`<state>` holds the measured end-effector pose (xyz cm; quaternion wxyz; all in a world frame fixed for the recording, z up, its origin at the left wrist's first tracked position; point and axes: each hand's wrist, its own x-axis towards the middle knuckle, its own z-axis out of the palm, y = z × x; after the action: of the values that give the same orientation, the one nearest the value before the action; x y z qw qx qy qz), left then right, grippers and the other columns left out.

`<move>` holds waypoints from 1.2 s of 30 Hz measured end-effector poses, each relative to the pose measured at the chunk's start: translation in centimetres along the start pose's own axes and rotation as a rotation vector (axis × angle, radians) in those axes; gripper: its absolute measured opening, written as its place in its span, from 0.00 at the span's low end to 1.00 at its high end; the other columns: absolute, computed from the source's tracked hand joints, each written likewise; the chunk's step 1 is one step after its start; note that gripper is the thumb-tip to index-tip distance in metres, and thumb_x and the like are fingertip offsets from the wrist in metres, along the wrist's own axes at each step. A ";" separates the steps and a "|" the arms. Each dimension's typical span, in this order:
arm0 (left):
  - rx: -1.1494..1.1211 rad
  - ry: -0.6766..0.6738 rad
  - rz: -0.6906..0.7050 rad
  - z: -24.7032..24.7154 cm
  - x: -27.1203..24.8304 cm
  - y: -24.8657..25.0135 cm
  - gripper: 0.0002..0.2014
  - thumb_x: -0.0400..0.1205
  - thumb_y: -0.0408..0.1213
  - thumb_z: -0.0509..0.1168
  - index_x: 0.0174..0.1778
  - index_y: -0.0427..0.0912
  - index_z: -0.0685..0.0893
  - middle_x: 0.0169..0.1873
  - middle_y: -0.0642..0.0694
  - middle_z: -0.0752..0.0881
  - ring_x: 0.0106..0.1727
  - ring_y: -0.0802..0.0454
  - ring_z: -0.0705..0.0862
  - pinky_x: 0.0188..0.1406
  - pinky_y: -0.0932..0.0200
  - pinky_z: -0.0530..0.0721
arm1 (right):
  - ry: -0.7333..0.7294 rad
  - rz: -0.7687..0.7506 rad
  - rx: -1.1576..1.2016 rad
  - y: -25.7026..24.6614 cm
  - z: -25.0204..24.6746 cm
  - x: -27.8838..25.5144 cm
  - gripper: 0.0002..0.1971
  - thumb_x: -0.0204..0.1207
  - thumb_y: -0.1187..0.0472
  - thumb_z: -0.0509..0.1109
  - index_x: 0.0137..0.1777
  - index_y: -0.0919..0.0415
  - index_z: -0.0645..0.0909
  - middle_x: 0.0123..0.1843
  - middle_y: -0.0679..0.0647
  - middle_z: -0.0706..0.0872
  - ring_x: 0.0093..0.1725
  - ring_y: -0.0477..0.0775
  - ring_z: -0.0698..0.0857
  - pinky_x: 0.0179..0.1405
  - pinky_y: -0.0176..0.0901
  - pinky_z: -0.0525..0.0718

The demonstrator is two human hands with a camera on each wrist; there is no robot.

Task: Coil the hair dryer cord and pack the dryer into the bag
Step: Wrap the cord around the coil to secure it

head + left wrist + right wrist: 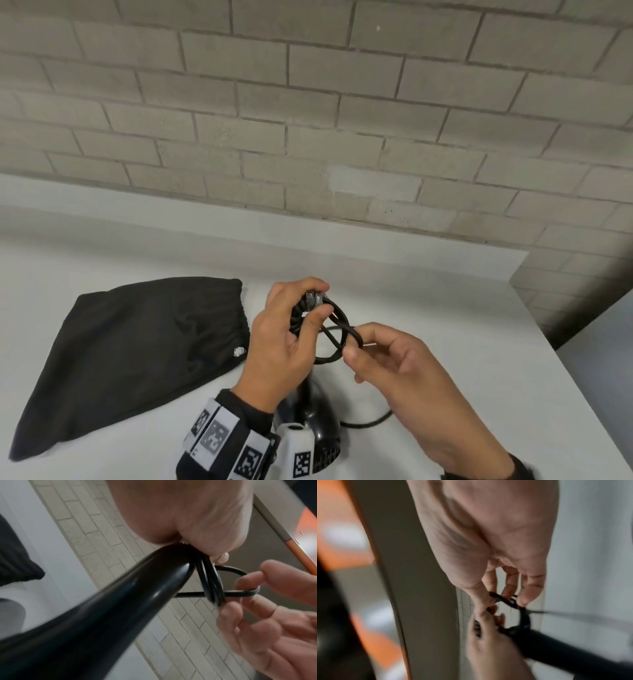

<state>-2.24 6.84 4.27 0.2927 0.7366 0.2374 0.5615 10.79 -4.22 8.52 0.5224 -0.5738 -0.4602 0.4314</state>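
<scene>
Coiling in progress: the left hand point(284, 339) grips the end of the hair dryer point(317, 431) handle, thumb and fingers curled so that they also clamp the gathered loops of the cord point(337, 329) against it. The dryer stands body-down on the white desk point(445, 342), directly below the hands, which presumably gives the handle a steady post for winding. The right hand point(404, 363) pinches a doubled bend of cord between thumb and forefinger just beside the loops; its remaining fingers are loosely spread and hold nothing. In the left wrist view the pinched strand crosses through the loops at the handle tip, an arrangement that suggests a securing turn or tuck, though this is a reading and not a certainty. A slack length of cord trails over the desk to the right of the dryer body, so the coil appears unfinished.

The black drawstring bag point(137, 359) lies flat on the desk to the left of the hands, near but apart from the dryer, its gathered mouth turned toward them; that orientation would make later insertion convenient. Packing has not begun. Behind the desk rises a grey brick wall point(308, 120). The right wrist view is blurred and adds little.
</scene>
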 end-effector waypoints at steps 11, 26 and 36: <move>0.012 -0.003 0.041 0.0 0.1 -0.2 0.09 0.83 0.39 0.65 0.58 0.47 0.82 0.47 0.49 0.86 0.51 0.59 0.83 0.54 0.73 0.77 | 0.091 -0.079 0.026 0.2 0.5 -1.1 0.13 0.81 0.53 0.68 0.37 0.57 0.85 0.34 0.51 0.86 0.37 0.46 0.83 0.44 0.35 0.79; -0.044 -0.021 -0.011 0.6 0.3 -0.5 0.09 0.84 0.42 0.65 0.58 0.46 0.83 0.47 0.49 0.88 0.48 0.55 0.87 0.51 0.68 0.81 | 0.054 -0.298 -0.237 3.8 0.0 -2.7 0.16 0.78 0.69 0.71 0.44 0.42 0.83 0.59 0.44 0.88 0.67 0.48 0.82 0.62 0.25 0.74; -0.055 -0.033 -0.017 0.7 0.1 -0.4 0.10 0.84 0.48 0.65 0.58 0.51 0.82 0.44 0.48 0.87 0.45 0.51 0.86 0.48 0.66 0.81 | -0.067 -0.115 0.165 3.1 -3.1 -4.4 0.09 0.66 0.55 0.80 0.46 0.55 0.90 0.37 0.58 0.92 0.37 0.61 0.85 0.56 0.44 0.82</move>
<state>-1.58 7.10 3.92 0.3216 0.7353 0.2233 0.5532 13.20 -9.23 5.70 0.5762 -0.4867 -0.4724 0.4561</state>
